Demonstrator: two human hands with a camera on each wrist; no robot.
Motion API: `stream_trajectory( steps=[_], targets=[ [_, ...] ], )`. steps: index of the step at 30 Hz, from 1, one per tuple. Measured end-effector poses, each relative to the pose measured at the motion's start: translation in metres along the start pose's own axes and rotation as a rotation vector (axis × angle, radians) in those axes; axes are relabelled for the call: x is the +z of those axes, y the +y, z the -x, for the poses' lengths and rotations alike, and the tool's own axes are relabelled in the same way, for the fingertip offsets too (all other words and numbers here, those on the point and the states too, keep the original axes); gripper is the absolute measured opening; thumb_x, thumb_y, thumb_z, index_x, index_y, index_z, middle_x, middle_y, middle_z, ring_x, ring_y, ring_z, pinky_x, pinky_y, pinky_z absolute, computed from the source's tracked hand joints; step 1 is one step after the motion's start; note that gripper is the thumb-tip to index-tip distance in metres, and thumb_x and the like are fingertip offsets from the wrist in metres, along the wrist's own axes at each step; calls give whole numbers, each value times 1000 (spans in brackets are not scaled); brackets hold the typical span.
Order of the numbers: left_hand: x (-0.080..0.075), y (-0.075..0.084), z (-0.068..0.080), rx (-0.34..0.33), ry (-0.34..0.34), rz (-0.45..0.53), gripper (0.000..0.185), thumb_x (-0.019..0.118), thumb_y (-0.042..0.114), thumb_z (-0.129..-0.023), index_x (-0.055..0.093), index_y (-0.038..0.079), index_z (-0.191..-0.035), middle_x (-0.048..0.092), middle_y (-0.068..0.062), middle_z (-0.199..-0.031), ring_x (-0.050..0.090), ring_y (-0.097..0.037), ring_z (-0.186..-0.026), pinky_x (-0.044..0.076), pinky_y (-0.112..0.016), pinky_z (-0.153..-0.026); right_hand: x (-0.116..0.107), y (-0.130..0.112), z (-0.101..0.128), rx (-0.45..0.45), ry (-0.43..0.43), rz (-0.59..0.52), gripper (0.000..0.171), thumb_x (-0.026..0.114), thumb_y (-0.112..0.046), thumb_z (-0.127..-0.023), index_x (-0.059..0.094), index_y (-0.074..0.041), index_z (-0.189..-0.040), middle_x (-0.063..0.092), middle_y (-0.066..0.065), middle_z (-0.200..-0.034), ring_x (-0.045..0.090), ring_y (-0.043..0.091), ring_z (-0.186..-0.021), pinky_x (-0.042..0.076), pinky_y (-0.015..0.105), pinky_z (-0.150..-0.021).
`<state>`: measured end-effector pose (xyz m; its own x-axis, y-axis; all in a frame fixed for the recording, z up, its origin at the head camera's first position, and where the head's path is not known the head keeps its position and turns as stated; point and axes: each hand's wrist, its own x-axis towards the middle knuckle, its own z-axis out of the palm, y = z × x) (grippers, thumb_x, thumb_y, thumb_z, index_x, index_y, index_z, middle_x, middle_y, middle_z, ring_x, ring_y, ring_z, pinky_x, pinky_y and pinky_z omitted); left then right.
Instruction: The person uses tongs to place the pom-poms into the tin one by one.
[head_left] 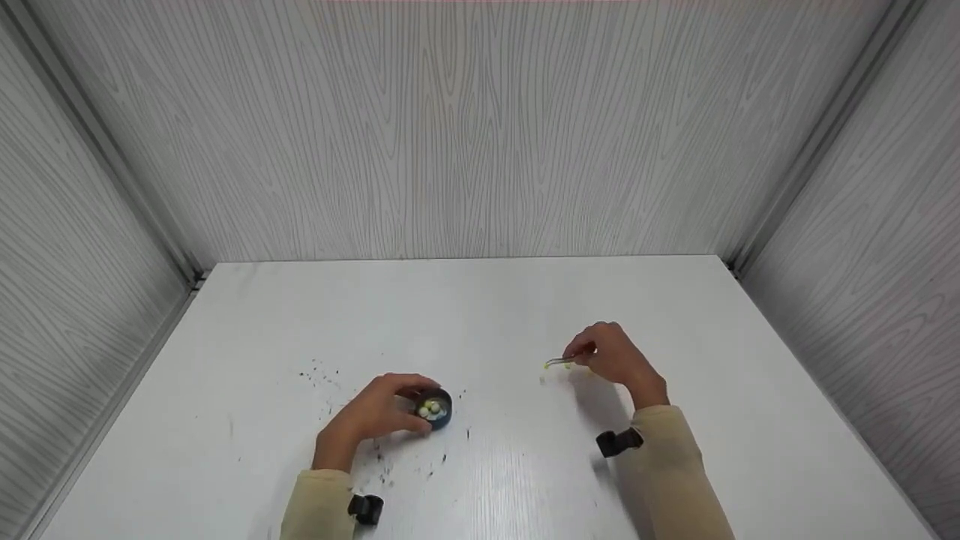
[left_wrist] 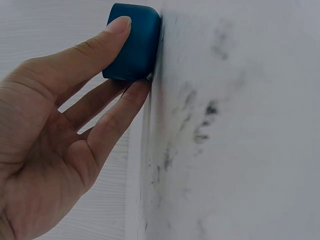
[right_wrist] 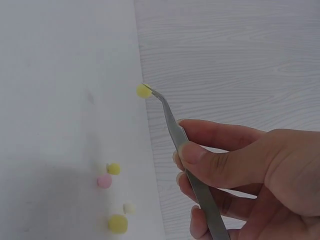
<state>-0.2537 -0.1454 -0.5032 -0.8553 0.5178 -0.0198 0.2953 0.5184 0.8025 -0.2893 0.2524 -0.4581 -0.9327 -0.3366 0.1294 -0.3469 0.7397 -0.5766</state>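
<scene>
Specks of dark dirt [head_left: 322, 375] lie on the white counter [head_left: 487, 300] at the left. My left hand [head_left: 371, 416] holds a small blue cup [head_left: 437, 409] between thumb and fingers, and the cup stands on the counter with little white and yellow balls inside. My right hand [head_left: 611, 354] pinches thin metal tweezers [right_wrist: 175, 132]. The tweezers' tip grips 1 yellow ball [right_wrist: 143, 91] just above the counter. 4 more little balls [right_wrist: 114, 168], yellow, pink and pale, lie on the counter close to my right hand.
</scene>
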Motion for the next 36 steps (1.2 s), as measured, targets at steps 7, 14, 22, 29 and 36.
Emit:
stream_trajectory(
  steps=[7,14,22,29,36],
  targets=[
    [1,-1,0,8,2,19,55,88,14,-81,68,14,-132,71,-8,-132,65,-34,-124,48,-59,-110,0,-13,1,-58,17,11,25,69,14,-86,83,-6,-92,79,7,-90,68,25,-89,54,34,-80],
    [1,0,0,-3,-1,26,56,88,14,-81,68,13,-133,70,-9,-133,65,-34,-125,48,-58,-110,3,-30,1,-77,4,-2,26,68,16,-86,83,-4,-93,78,8,-91,69,23,-88,57,34,-77],
    [0,-1,0,13,-3,26,56,88,15,-81,68,13,-133,70,-9,-132,66,-33,-123,49,-58,-109,7,-48,1,-109,-5,-12,24,69,14,-87,83,-5,-94,78,8,-93,71,22,-90,59,36,-78],
    [0,-2,0,19,-3,30,55,88,15,-82,69,14,-132,71,-7,-132,66,-33,-123,49,-59,-109,15,-57,0,-176,-7,2,25,69,15,-87,83,-4,-94,78,8,-91,72,23,-90,61,37,-80],
    [0,-1,-1,4,-1,19,56,89,16,-80,69,14,-132,71,-6,-132,66,-33,-124,49,-58,-109,22,-60,-1,-238,4,8,25,71,15,-86,84,-5,-93,78,7,-90,72,22,-87,62,33,-79]
  ],
)
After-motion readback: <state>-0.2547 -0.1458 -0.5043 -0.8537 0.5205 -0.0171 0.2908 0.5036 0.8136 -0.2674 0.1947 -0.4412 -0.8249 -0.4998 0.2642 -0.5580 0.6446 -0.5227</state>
